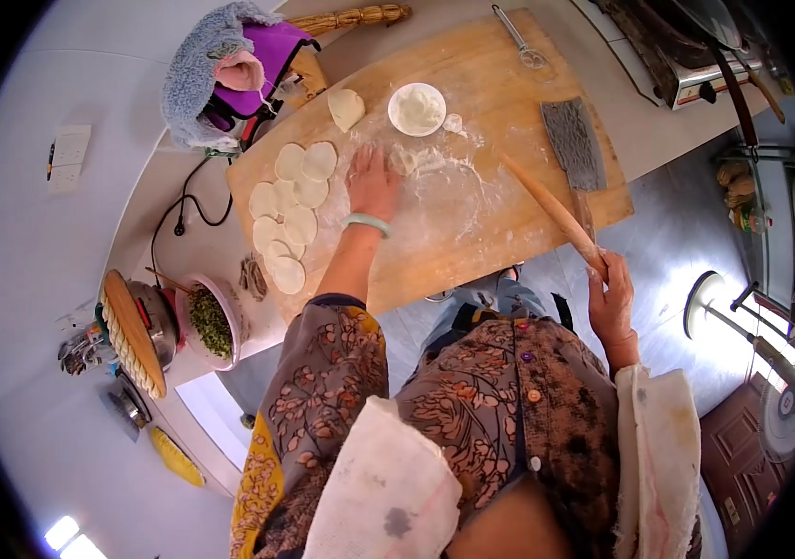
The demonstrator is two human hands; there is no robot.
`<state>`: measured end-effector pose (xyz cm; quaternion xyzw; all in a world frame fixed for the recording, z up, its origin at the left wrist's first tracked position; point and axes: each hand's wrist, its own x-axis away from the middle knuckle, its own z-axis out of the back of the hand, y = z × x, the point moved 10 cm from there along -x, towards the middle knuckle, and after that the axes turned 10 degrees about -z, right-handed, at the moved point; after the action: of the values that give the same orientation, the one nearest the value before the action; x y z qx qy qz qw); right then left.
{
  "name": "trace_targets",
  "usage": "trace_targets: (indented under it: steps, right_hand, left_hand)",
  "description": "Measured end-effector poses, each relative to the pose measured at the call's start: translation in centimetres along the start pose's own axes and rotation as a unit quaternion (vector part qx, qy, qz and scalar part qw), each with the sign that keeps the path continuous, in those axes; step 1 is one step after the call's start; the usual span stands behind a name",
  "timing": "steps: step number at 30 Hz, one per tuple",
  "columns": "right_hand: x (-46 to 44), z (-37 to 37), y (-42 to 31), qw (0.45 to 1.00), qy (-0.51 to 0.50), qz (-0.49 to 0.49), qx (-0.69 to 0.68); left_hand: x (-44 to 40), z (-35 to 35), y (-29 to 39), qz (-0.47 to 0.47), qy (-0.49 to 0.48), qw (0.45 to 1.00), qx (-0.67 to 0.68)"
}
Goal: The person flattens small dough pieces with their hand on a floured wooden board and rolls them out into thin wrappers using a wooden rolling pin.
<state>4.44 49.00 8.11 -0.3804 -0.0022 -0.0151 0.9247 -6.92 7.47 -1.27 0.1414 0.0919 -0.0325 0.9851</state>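
Note:
My left hand (374, 186) lies palm down on the floured wooden board (472, 228), its fingers stretched forward and slightly blurred. Just right of its fingertips is a small floury lump (404, 161); whether anything is under the palm is hidden. In my right hand (612, 298) is a tapered wooden rolling pin (551, 210), gripped at its near end and slanting over the board. Left of my left hand lie several overlapping round dough wrappers (301, 225). Beyond it sit a piece of dough (346, 110) and a white bowl of flour (417, 110).
A cleaver (573, 144) lies on the board's right side, with a small whisk (523, 47) at the back. To the left, a bowl of chopped green filling (211, 321) stands by a round wooden lid (132, 331). A gas stove (700, 79) is at the far right.

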Motion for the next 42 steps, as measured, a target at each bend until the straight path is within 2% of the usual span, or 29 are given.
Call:
trace_targets:
  steps: [3, 6, 9, 12, 15, 16, 19, 22, 25, 29, 30, 33, 36, 39, 42]
  right_hand:
    - [0.2, 0.1, 0.3, 1.0, 0.004, 0.006, 0.004]
    - [0.2, 0.2, 0.4, 1.0, 0.008, 0.005, 0.003]
    - [0.3, 0.2, 0.4, 1.0, 0.007, 0.001, 0.005]
    - [0.3, 0.1, 0.0, 1.0, -0.003, 0.001, 0.011]
    - [0.3, -0.1, -0.2, 1.0, -0.006, 0.002, 0.009]
    - [0.4, -0.2, -0.1, 1.0, -0.006, -0.001, 0.008]
    - [0.8, -0.4, 0.4, 1.0, -0.012, -0.006, 0.008]
    - [0.7, -0.3, 0.5, 1.0, -0.012, -0.006, 0.011]
    - [0.8, -0.3, 0.1, 1.0, -0.013, -0.006, 0.012]
    - [0.7, -0.5, -0.7, 1.0, -0.017, 0.006, 0.005]
    - [0.7, -0.5, -0.9, 1.0, -0.015, 0.007, 0.002]
    - [0.8, -1.0, -1.5, 1.0, -0.014, 0.018, -0.008]
    - [0.8, -2.9, -2.0, 0.998, -0.041, 0.038, -0.018]
    - [-0.1, -6.2, -3.0, 0.995, -0.09, 0.04, -0.024]
    - [-1.5, -9.6, -3.7, 0.993, -0.112, 0.042, -0.019]
  left_hand:
    - [-0.2, -0.3, 1.3, -0.03, -0.007, 1.0, -0.002]
    - [0.3, -0.4, 0.3, 0.017, 0.013, 0.994, 0.104]
    - [0.2, 1.1, 0.0, 0.188, -0.096, 0.96, 0.185]
    - [-1.3, 2.6, -1.4, 0.114, 0.01, 0.985, 0.127]
    - [-0.5, 0.5, 1.0, -0.051, 0.029, 0.996, 0.073]
    - [0.1, -0.9, 0.7, -0.024, -0.042, 0.995, 0.091]
    - [0.1, -0.7, 1.5, 0.014, -0.018, 0.997, 0.069]
    - [-0.9, -2.8, 2.8, 0.009, -0.102, 0.993, 0.052]
    - [-0.9, -3.6, 5.2, -0.012, -0.103, 0.993, 0.065]
    - [2.6, -2.7, 9.3, -0.109, -0.145, 0.981, 0.069]
    - [4.0, -2.6, 9.3, -0.147, -0.128, 0.979, 0.062]
    - [7.8, -1.6, 9.0, -0.191, -0.192, 0.961, 0.051]
    - [10.3, -0.8, 8.8, -0.263, -0.19, 0.945, 0.036]
    - [10.5, 0.6, 8.0, -0.244, -0.137, 0.959, 0.042]
    - [11.2, -1.2, 8.4, -0.217, -0.178, 0.958, 0.06]
